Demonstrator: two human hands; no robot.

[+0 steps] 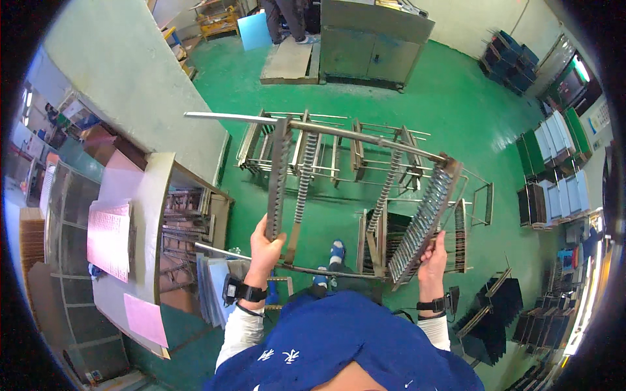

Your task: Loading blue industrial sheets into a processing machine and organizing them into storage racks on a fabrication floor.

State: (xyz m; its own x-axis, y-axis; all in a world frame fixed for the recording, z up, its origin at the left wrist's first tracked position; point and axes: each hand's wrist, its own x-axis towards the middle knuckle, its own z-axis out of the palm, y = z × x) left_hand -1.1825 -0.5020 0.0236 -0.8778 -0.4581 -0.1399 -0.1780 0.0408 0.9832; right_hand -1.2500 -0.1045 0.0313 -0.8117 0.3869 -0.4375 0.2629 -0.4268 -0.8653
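Up off the floor, in front of my body, I hold a slotted metal rack, a rectangular frame with rows of notches and coil-like strips along its bars. My left hand is closed around the lower part of its left notched bar. Over on the right side, my right hand grips the edge of the wide toothed bar; some of its fingers are hidden behind the metal. The rack is tilted, and a long rod sticks out past its upper left corner.
Similar metal racks stand on the green floor beyond. On the left is a bench with pink sheets. Farther off are a metal cabinet and another person's legs. Dark panels stand at the right.
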